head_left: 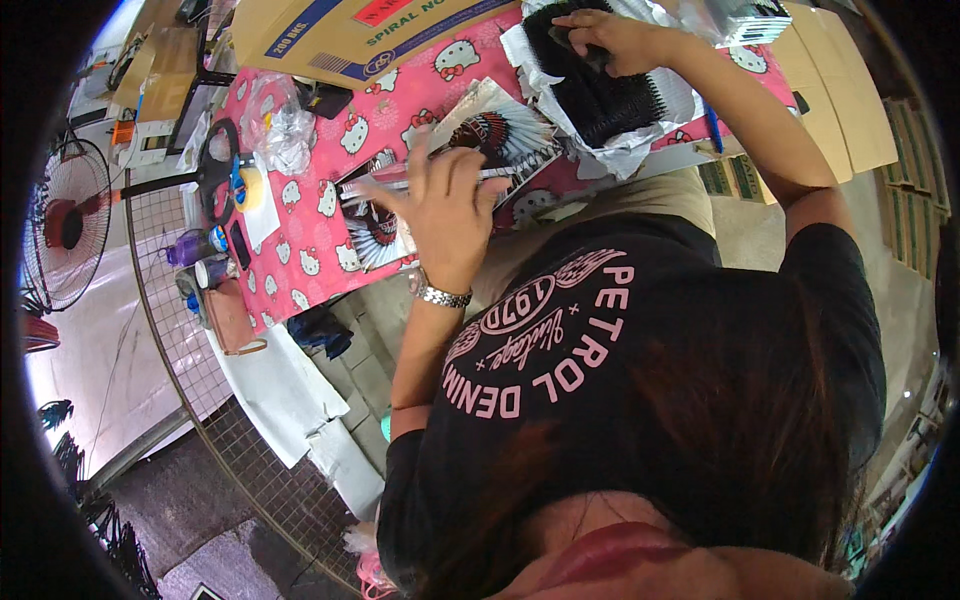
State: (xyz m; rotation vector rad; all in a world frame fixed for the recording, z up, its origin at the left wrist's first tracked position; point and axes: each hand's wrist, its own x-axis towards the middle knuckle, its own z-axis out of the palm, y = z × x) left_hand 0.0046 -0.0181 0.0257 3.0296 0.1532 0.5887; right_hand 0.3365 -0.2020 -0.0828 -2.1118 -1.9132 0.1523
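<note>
My left hand [448, 200], a metal-band watch on its wrist, is over a stack of printed booklets [375, 240] on the table's near side. Its fingers are spread and partly smeared by motion. More glossy booklets [510, 135] with a fanned picture lie just beyond it. At the far right my right hand [622, 42] reaches into a dense pile of thin black binding coils [605, 105]. Its bent fingertips are closed among the coils, and how many they grip is hidden. Crumpled white wrapping paper [625, 155] lies under and around the pile.
A pink cartoon-cat cloth [295, 270] covers the table. A big cardboard box [330, 40] stands at the back. On the left are clear plastic bags [285, 135], a tape roll [252, 190], a phone [240, 245], a pink pouch [232, 315] and a fan [68, 225].
</note>
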